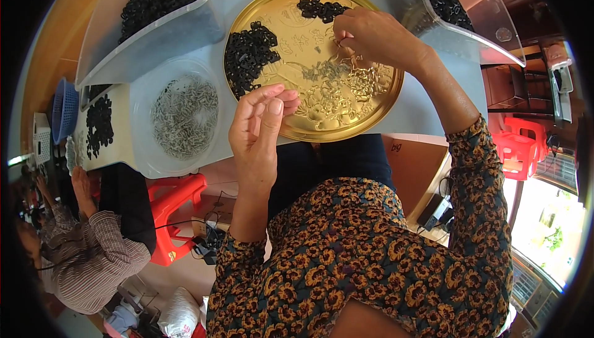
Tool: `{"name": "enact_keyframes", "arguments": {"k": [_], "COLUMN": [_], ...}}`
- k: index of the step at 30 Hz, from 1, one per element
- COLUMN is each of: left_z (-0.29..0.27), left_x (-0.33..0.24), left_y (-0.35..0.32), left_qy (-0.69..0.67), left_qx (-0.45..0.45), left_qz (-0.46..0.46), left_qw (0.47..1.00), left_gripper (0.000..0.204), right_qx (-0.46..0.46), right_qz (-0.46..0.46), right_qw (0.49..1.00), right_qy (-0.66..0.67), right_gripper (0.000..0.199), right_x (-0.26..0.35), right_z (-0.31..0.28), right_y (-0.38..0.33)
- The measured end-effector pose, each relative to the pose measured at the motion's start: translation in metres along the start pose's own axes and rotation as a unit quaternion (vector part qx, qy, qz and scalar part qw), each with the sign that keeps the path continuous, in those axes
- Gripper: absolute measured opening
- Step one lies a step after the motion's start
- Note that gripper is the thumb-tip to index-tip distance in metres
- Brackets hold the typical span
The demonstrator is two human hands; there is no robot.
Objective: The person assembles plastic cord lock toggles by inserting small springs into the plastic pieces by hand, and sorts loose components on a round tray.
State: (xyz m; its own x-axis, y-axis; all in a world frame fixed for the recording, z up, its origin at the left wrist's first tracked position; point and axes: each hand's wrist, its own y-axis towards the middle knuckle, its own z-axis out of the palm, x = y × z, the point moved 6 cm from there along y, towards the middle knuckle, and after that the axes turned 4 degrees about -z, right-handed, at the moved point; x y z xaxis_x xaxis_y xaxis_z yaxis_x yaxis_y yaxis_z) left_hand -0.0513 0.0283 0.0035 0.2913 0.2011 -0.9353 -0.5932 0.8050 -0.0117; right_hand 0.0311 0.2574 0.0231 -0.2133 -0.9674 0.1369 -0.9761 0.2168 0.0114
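A round golden tray [291, 41] with a raised rim lies on the table in front of me. On it are a pile of small black parts [250, 53] at the left, a smaller black pile [320, 9] at the far side, and small silvery pins [326, 72] near the middle. My left hand [260, 134] is raised at the tray's near left edge, thumb and fingers drawn together; anything between them is too small to make out. Over the tray's right half, my right hand [380, 38] has its fingers bent down and pinched, their tips partly hidden.
A clear round tub [185, 115] of silvery pins stands left of the tray. Clear bins of black parts rise at the far left [164, 4] and far right [442, 0]. Another person in a striped sleeve [105, 251] sits at the left, near a red stool [176, 214].
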Motion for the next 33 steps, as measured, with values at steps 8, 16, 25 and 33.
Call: {"name": "enact_keyframes", "arguments": {"k": [8,16,25,33], "left_z": [0.003,0.017,0.010,0.009], "left_x": [-0.001,-0.006,-0.008,-0.001], "left_y": [-0.002,-0.003,-0.006,-0.013], "left_qy": [0.050,0.129,0.121,0.061], "left_qx": [-0.016,-0.047,-0.033,-0.007], "left_qz": [0.016,0.136,0.157,0.039], "left_qw": [0.998,0.981,0.980,0.997], "left_gripper": [0.021,0.024,0.015,0.010], "right_qx": [-0.104,-0.157,-0.192,-0.185], "right_qz": [0.104,0.129,0.130,0.159], "right_qw": [0.859,0.655,0.671,0.697], "right_qy": [0.490,0.728,0.704,0.674], "right_gripper": [0.023,0.023,0.021,0.015], "right_x": [0.020,0.087,0.109,0.124], "right_z": [0.009,0.020,0.024,0.032], "right_y": [-0.019,-0.037,-0.047,-0.061]}}
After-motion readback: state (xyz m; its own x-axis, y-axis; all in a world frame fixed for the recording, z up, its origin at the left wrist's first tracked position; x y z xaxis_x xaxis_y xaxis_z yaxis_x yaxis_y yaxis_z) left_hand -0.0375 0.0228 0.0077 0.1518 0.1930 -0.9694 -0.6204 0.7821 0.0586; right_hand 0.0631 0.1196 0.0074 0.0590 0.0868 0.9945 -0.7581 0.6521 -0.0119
